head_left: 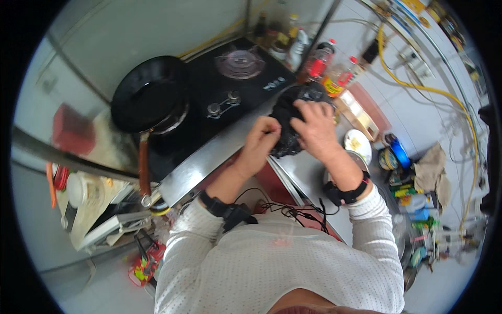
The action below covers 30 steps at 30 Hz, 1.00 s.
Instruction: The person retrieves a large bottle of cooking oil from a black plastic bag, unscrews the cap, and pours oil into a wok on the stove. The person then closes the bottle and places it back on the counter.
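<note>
A crumpled black plastic bag (288,135) lies over the corner where the steel counter edge meets the worktop, just right of the hob. My left hand (263,137) is at the bag's left side, thumb and fingertips pinched together; whether bag film is between them is unclear. On top of the bag rests my right hand (317,125), its fingers bent and spread, the fingertips partly over the black film. What the bag contains is hidden. A black wok (151,94) with a brown handle sits on the left burner of the black glass gas hob (204,94).
Sauce bottles (340,76) stand behind the bag. A compartmented seasoning box (357,114) and a white plate with food bits (357,146) are to the right, partly beside my right forearm. The wok handle (144,165) juts over the front edge. Black cables (298,212) hang near my waist.
</note>
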Motion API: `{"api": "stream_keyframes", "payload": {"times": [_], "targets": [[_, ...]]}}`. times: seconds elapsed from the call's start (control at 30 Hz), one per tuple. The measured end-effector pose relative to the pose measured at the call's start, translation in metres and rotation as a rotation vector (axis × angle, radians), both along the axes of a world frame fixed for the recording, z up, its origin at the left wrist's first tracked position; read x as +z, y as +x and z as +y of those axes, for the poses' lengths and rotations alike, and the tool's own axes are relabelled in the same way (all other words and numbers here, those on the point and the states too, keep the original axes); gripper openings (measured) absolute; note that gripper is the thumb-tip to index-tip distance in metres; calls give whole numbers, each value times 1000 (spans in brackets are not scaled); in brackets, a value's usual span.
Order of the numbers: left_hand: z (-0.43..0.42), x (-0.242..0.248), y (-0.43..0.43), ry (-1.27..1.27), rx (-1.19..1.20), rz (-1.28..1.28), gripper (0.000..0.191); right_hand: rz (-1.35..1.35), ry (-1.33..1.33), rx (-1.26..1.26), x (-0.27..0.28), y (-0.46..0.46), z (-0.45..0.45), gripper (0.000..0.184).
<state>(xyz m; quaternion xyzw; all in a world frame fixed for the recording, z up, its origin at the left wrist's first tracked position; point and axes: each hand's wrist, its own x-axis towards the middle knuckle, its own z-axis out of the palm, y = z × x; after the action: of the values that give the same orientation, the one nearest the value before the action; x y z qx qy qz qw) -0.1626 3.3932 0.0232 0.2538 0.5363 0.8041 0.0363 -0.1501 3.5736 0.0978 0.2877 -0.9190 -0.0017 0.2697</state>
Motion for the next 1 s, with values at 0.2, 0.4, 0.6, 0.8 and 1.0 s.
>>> {"api": "stream_keyframes", "payload": {"times": [0.2,0.4,0.6,0.8,1.0], "targets": [[-12,2,3,-462,116,124,33,106,-149,-281,11,-12,29,32],[-17,-9,23,-555,186,367,30,20,-318,-382,18,-15,48,33],[-70,-55,5,-359,652,-134,12,-94,-676,-463,3,-26,72,18],[-101,-60,43,-677,488,251,15,-474,-1372,-261,7,-71,106,13],[-65,19,-6,-244,283,267,32,-283,-1154,-452,-4,-122,125,10]]}}
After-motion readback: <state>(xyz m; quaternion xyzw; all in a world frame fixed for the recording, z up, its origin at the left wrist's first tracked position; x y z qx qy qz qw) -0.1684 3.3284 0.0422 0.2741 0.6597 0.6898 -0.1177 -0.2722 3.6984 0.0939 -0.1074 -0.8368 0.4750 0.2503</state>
